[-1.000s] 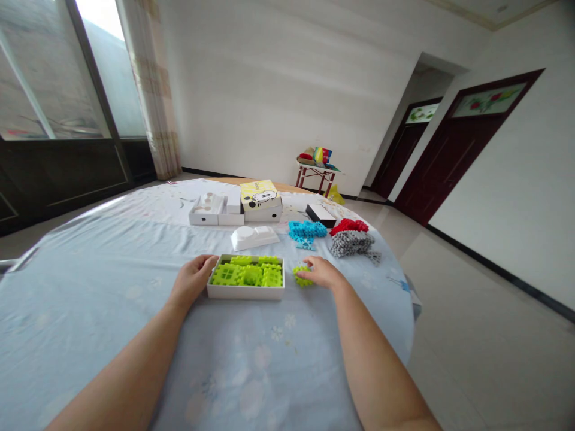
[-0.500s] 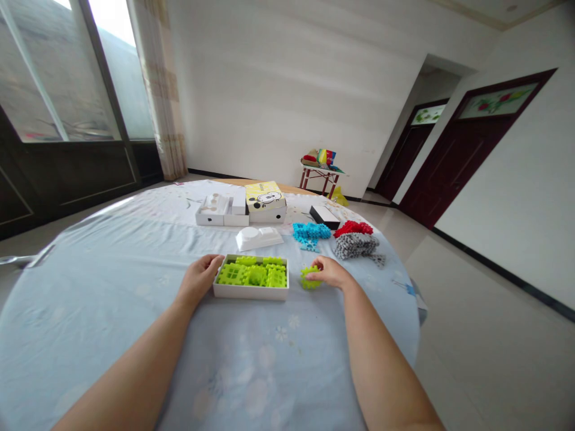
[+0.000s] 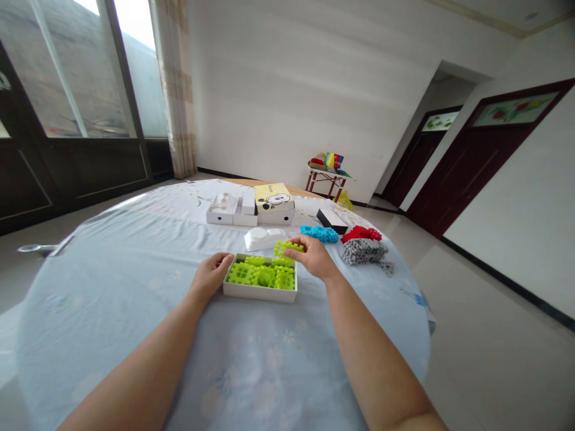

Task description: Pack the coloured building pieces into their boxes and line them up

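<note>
- Stretched both bare forearms forward over the pale blue flowered cloth of the round bench [image 3: 112, 299].
- Cupped the left hand [image 3: 210, 276] around the left end of the white tray [image 3: 258, 292], with the fingers curled in against its wall and touching it.
- Found the tray near the middle of the bench, packed almost wall to wall with lime-green blocks [image 3: 263, 276].
- Pinched one more green piece [image 3: 287, 246] between the thumb and fingertips of the right hand [image 3: 313, 258], over the tray's far right corner. Could not tell whether it touched the blocks beneath.
- Noted a white moulded insert [image 3: 264, 238] just beyond the tray, apart from it.
- Saw three loose heaps to the right of the right hand: grey pieces [image 3: 362, 251] nearest, red pieces [image 3: 360, 233] touching them behind, and blue pieces [image 3: 320, 233] to the left of the red.
- Spotted a black box [image 3: 331, 219] lying flat behind the blue heap.
- Made out a row of boxes farther back: a yellow box [image 3: 274, 197] with a cartoon print, and white open boxes [image 3: 227, 209] just beside it on the left.
- Glimpsed, off the bench, a small red table [image 3: 327, 176] against the far wall, piled with colourful things too small to tell.
</note>
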Available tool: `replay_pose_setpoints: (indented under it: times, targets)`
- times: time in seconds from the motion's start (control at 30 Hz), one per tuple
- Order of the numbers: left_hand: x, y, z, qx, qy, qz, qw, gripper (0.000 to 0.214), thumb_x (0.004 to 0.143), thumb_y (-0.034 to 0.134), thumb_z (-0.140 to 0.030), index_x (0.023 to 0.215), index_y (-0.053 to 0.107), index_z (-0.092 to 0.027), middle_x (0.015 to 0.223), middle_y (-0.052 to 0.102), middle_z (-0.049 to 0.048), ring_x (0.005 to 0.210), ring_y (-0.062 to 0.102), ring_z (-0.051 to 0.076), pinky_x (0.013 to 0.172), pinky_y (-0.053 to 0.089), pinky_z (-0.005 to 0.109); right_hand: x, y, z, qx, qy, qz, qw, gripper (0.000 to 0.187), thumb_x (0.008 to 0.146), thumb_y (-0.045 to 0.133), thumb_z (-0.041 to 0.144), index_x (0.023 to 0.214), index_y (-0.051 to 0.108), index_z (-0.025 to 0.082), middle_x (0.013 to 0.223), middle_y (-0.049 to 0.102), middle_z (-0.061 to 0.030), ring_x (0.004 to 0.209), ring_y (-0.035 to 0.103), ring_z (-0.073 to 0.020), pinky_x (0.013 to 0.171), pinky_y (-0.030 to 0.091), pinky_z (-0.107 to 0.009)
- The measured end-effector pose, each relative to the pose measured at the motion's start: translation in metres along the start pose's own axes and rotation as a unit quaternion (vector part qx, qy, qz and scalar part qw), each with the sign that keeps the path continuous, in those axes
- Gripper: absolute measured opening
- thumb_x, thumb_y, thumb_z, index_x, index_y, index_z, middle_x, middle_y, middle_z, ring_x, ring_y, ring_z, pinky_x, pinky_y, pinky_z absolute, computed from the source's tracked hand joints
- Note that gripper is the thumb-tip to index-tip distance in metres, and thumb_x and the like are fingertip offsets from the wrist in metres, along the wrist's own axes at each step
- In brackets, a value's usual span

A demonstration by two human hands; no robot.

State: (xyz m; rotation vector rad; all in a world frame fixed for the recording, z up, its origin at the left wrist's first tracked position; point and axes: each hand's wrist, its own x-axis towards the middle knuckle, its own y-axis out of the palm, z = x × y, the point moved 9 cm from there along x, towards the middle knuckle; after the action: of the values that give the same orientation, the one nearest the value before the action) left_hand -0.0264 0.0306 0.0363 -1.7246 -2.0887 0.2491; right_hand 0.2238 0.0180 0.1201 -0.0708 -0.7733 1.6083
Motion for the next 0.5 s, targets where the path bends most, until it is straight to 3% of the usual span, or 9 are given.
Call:
replay_pose_setpoints:
  times: [0.1, 0.23, 0.5]
  targets:
    - [0.0, 0.0, 0.0, 0.007, 0.006, 0.001, 1.0, 0.044, 0.07, 0.049, -0.052, 0.083, 0.068, -0.015, 0.068, 0.068, 0.0034, 0.069, 0.061, 0.019, 0.062, 0.045, 0.026, 0.018, 0.037, 0.018, -0.026, -0.032, 0.055, 0.998, 0.031, 0.068, 0.068, 0.039, 0.089, 0.065, 0.016, 0.08, 0.065, -0.0006, 0.07, 0.056, -0.0126, 0.064, 0.043, -0.024]
    - [-0.001, 0.001, -0.002, -0.001, 0.01, 0.008, 1.0, 0.044, 0.071, 0.048, -0.051, 0.082, 0.068, -0.014, 0.067, 0.067, 0.0034, 0.067, 0.06, 0.019, 0.06, 0.045, 0.025, 0.033, 0.072, 0.015, -0.091, -0.017, 0.105, 0.99, 0.024, 0.066, 0.071, 0.031, 0.085, 0.067, 0.017, 0.077, 0.065, -0.0006, 0.071, 0.057, -0.0141, 0.064, 0.042, -0.024]
    - [-0.001, 0.002, -0.001, -0.005, 0.01, 0.008, 1.0, 0.044, 0.072, 0.047, -0.051, 0.082, 0.068, -0.014, 0.067, 0.066, 0.0032, 0.067, 0.059, 0.019, 0.062, 0.043, 0.026, 0.039, 0.092, 0.012, -0.178, -0.039, 0.087, 0.979, 0.022, 0.068, 0.072, 0.031, 0.087, 0.068, 0.021, 0.084, 0.067, -0.0028, 0.08, 0.06, -0.0177, 0.071, 0.043, -0.026]
